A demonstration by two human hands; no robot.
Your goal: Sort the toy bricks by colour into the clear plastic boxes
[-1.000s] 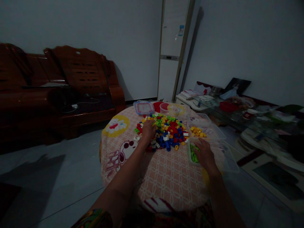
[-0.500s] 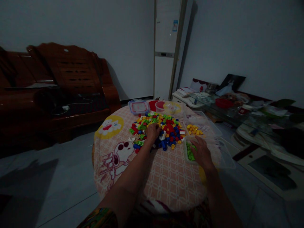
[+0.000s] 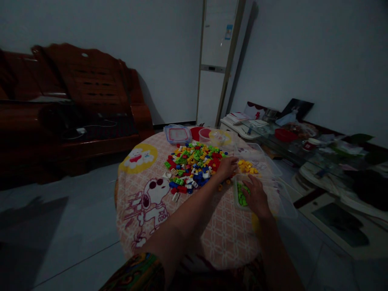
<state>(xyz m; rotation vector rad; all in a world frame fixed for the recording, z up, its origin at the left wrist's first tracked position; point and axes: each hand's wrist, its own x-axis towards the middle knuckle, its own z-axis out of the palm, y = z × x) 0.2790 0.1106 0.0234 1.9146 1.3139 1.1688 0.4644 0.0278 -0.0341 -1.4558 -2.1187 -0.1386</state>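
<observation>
A heap of small coloured building bricks (image 3: 194, 163) lies on a round table (image 3: 157, 202) with a cartoon-dog cloth. My left hand (image 3: 226, 167) reaches across to the heap's right edge, fingers curled down on the bricks; what it holds is hidden. My right hand (image 3: 256, 195) rests flat on a clear plastic tray (image 3: 239, 202) that holds green bricks (image 3: 241, 197). Just behind, another clear tray holds yellow bricks (image 3: 247, 166).
Lidded clear boxes (image 3: 176, 133), a red bowl (image 3: 200, 133) and a round tub (image 3: 220, 138) stand at the table's far edge. A dark wooden sofa (image 3: 75, 105) is at the left. A tall white air conditioner (image 3: 216, 64) fills the corner. A cluttered glass table (image 3: 303, 141) stands right.
My left hand has slid from the middle of the heap to its right edge, near the yellow bricks. My right hand stays on the green-brick tray. The camera has shifted slightly.
</observation>
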